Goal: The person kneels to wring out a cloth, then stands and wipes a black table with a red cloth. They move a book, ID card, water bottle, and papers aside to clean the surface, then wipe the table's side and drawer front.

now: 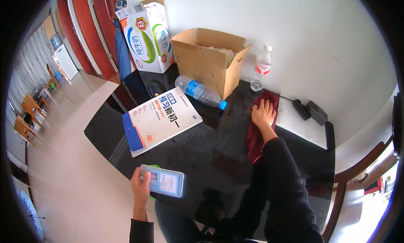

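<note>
My left hand (141,183) grips a flat phone or card holder (167,182) in a clear case over the near left edge of the black table. Its face bears a small picture and writing, and something bright green (153,198) peeks out behind it. Farther off on the right, my right hand (264,113) lies flat on a dark red cloth (255,143), fingers extended and slightly apart. The cloth's near end passes under my dark sleeve. Between the hands and farther back, a white and blue book (162,121) lies tilted on the table.
A clear bottle with a blue cap (202,92) lies behind the book. An open cardboard box (208,66), a white milk carton box (146,38) and an upright bottle (262,69) stand by the wall. A black adapter (317,112) rests on a white slab (300,129). The glossy black tabletop (205,167) shows reflections.
</note>
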### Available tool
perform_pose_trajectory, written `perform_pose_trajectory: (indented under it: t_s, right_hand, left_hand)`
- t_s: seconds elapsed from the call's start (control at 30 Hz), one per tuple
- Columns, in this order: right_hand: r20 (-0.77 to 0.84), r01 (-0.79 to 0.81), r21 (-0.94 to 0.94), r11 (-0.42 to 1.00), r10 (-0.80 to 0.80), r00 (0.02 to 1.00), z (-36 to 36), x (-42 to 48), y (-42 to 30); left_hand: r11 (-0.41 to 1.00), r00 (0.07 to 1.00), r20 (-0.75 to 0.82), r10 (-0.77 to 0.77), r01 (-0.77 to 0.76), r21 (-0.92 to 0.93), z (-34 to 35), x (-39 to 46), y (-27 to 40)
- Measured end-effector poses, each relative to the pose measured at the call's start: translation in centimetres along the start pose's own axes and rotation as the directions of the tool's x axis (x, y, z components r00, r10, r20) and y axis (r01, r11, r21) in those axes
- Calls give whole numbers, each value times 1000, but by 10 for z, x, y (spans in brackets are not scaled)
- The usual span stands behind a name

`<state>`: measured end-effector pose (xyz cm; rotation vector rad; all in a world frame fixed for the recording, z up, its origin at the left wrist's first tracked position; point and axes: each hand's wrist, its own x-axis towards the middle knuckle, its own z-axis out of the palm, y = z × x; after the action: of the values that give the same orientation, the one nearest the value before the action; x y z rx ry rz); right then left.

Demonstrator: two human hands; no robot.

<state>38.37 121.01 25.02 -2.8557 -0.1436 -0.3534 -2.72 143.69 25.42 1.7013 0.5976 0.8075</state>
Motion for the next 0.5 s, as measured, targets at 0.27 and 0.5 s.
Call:
perform_pose_trajectory:
  t_s: [0.27,0.5]
  right_hand:
    - [22,-122,-18,992,122,992,7,57,2]
    - [-40,-80,-80,994,77,996,14,77,2]
  left_hand:
    - [997,999,-30,-29,31,68,-1,0,0]
    - [998,997,-61,-38,41,49,2,-2,3]
